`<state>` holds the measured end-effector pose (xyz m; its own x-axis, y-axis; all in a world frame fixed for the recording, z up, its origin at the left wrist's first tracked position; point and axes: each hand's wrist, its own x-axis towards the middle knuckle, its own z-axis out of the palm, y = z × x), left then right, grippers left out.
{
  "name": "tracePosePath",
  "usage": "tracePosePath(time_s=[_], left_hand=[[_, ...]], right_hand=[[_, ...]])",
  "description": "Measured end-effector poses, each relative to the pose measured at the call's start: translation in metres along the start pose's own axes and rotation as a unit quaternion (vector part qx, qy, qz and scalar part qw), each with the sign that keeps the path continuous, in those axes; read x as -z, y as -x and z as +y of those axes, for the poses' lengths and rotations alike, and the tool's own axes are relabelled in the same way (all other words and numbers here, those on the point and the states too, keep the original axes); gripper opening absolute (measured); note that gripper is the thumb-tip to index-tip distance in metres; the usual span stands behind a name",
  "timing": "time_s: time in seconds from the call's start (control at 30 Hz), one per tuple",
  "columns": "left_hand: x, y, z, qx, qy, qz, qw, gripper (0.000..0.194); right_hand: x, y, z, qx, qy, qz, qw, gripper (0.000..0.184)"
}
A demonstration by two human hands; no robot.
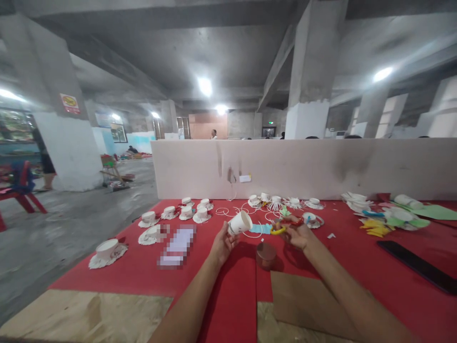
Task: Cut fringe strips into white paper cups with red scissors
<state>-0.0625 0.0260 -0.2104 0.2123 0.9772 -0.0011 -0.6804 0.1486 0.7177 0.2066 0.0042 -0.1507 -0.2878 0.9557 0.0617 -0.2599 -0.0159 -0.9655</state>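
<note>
My left hand [224,244] is closed round a white paper cup [240,223], which is tilted above the red table. To its right, my right hand [298,234] is closed on scissors [278,231] with yellow and red handles; I cannot make out the blades. A strip of light blue paper [262,229] lies between and behind the hands. Below them a round brown roll of tape [266,256] sits on the table. Thin white paper rings [246,209] lie beyond the cup.
Cut paper cups with frilled brims [108,251] stand along the left. More cut cups [276,202] line the back by a pale partition [303,166]. A phone [416,264] and coloured paper scraps [376,227] lie right. Brown cardboard [303,297] lies near my right forearm.
</note>
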Motion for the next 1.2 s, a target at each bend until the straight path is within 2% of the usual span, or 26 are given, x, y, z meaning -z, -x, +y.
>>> tracePosePath(time_s=[0.17,0.27,0.43,0.6,0.7,0.83,0.93,1.03,1.2], left_hand=[[-0.002,0.000,0.000,0.005,0.015,-0.002,1.000,0.035],[-0.005,0.004,0.002,0.008,0.023,-0.005,1.000,0.037],[-0.011,0.011,0.007,0.009,0.012,0.002,1.000,0.035],[-0.014,0.010,0.008,0.025,-0.006,0.014,1.000,0.029],[-0.016,0.010,0.006,0.045,-0.021,0.022,0.999,0.023],[-0.014,0.010,0.005,0.061,-0.032,0.027,0.997,0.020],[-0.006,0.004,0.009,0.056,-0.020,0.022,0.998,0.020],[-0.004,-0.013,0.020,0.070,0.010,-0.002,0.998,0.026],[-0.030,-0.055,0.040,-0.003,0.109,-0.052,0.993,0.034]], right_hand=[[-0.012,0.040,-0.014,-0.031,-0.139,-0.046,0.989,0.027],[-0.012,0.043,-0.023,-0.012,-0.203,-0.048,0.978,0.025],[-0.009,0.010,-0.011,0.057,-0.285,-0.044,0.956,0.025],[-0.005,-0.024,0.028,0.107,-0.329,-0.043,0.937,0.025],[0.001,-0.032,0.054,0.116,-0.351,-0.031,0.929,0.023],[0.001,-0.028,0.077,0.118,-0.382,-0.013,0.916,0.018],[-0.004,-0.025,0.080,0.099,-0.388,-0.018,0.916,0.022],[-0.008,-0.032,0.072,0.075,-0.381,-0.036,0.921,0.025],[-0.016,-0.060,0.050,0.102,-0.390,-0.051,0.914,0.028]])
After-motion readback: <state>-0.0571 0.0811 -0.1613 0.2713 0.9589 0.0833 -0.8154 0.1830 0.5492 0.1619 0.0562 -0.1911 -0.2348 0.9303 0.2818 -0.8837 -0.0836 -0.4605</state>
